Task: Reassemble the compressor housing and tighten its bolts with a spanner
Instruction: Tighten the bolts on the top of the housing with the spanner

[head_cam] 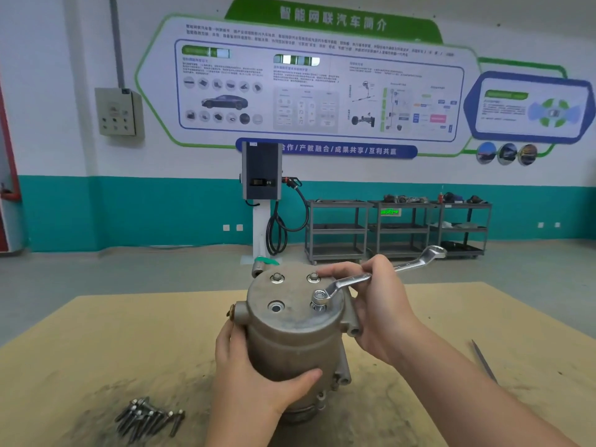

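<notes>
I am steadying the compressor (290,343), upright on the workbench (80,350), with my left hand (258,379) wrapped around its body. My right hand (377,304) is gripping the spanner (351,282), seated on a raised bolt (318,300). Two far bolts look seated, one hole appears empty, and spare bolts (148,417) are lying loose nearby.

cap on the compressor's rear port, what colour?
Green cap, behind the housing top; head view shows it.
</notes>
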